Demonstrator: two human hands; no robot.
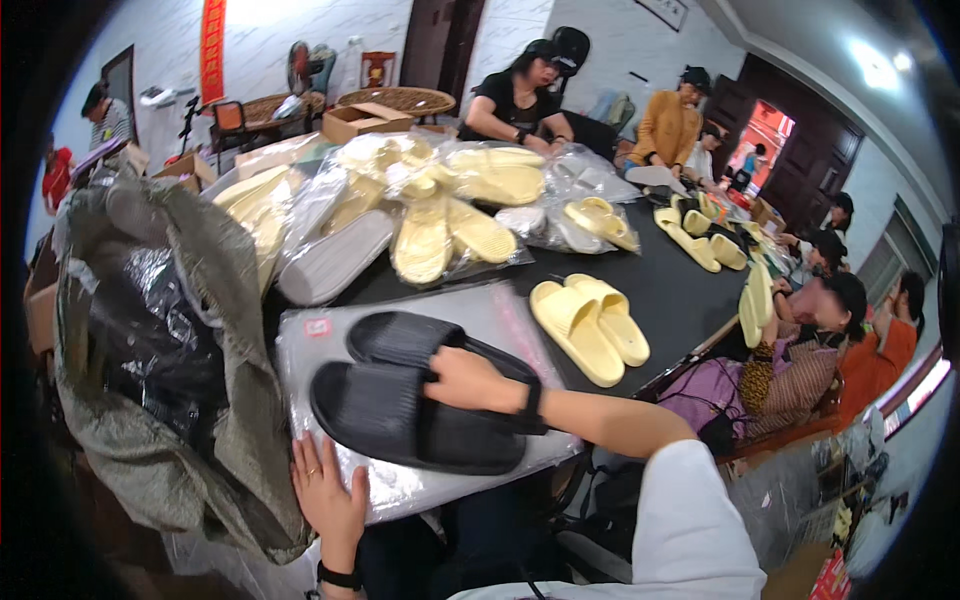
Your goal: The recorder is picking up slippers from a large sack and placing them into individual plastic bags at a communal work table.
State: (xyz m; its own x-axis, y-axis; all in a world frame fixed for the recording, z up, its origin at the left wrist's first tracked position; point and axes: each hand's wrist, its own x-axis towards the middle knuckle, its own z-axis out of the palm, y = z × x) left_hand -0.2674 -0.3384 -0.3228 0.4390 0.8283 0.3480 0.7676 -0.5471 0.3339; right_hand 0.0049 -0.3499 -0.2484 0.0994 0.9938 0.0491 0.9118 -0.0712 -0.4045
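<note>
Across the middle of the room runs a dark bench (690,295), the largest thing here. At its left, near the person, a grey-green sack (250,400) gapes open, with dark plastic (160,330) inside. Behind the work area lies a heap of bagged slippers (425,240), cream-yellow and grey, loosely overlapping; a nudge could well send some sliding forward. Nearest the person is a flat layer of clear plastic (395,490), its surface shiny and wrinkled. On top of it sit the black slippers (365,405), side by side with their soles down. Just beyond, to the right, stands a bare pair of yellow slippers (580,330), near the plastic but apart from the black ones.

The right hand (470,378) is curled closed at the straps and seems to have hold of the black slippers; its fingertips are hidden. An uneven grip might let one shoe slip away from the other. The left hand (330,490) is open, fingers spread, pressing the plastic's left edge and gripping nothing. Should that pressure ease, the slick film could skid or bunch under the shoes.
</note>
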